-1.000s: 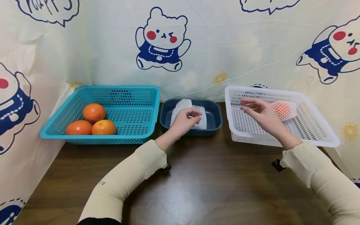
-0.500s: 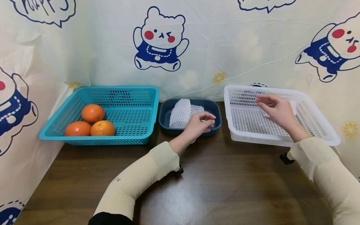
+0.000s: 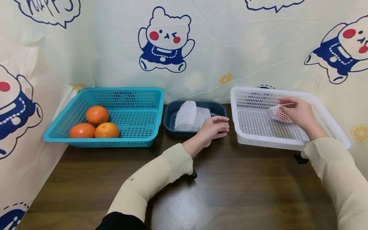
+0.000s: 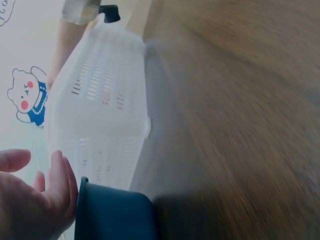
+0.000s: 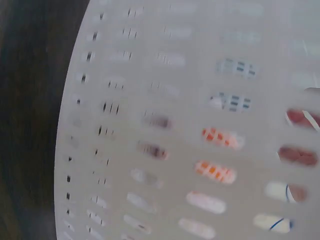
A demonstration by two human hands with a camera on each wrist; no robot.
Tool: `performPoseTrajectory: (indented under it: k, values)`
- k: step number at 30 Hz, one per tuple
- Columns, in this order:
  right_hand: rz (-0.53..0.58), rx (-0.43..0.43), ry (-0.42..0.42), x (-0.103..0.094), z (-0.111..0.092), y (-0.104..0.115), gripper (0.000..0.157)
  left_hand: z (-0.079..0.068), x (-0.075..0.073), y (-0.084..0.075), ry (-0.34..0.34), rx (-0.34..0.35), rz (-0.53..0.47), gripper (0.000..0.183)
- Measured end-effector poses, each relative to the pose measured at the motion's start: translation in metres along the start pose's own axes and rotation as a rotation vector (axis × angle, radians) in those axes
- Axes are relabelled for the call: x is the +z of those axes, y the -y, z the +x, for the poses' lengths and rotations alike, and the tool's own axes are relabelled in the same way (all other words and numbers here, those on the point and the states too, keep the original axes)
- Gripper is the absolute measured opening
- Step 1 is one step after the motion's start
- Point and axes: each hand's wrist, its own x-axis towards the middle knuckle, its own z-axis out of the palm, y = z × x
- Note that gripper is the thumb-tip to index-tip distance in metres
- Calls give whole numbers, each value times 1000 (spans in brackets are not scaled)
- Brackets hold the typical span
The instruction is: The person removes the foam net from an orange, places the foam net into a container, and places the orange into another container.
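Note:
In the head view my right hand (image 3: 302,115) is inside the white basket (image 3: 256,140), its thumb and index finger pinching an orange in a white foam net (image 3: 280,115). The orange colour shows through the mesh. My left hand (image 3: 211,129) hovers at the front right corner of the dark blue box (image 3: 181,134), fingers loosely extended and holding nothing. Two white foam nets, one upright (image 3: 185,116) and one leaning behind it (image 3: 202,116), sit in that box. Through the basket wall (image 5: 135,90), the right wrist view shows orange patches; the right hand is mostly hidden there.
A teal basket (image 3: 135,140) at the left holds three bare oranges (image 3: 97,115). All the containers stand at the back of the brown wooden table (image 3: 230,185), against a curtain (image 3: 115,48) printed with bears.
My right hand has moved right and come down onto the netted orange, which now shows left of the fingers. My left hand has moved right, from over the foam nets to the box's corner.

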Motion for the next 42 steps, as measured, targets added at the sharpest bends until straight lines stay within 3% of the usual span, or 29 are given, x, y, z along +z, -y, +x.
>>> performPoseTrajectory:
  k: [10,20,24,32,42]
  values:
    - [-25,68,48,-2,6,-25,43,3,12,1,30,-74,-40,50]
    - [-153,23,46,-2,9,-30,41,5,27,3,6,-135,-140,56]
    - [-204,9,60,-2,10,-30,45,6,33,4,-13,-134,-164,56]
    - [-234,56,218,-3,12,-33,67,8,36,5,-24,-119,-158,57]
    - [-333,34,212,-7,7,-31,65,8,36,4,-18,-117,-155,57]
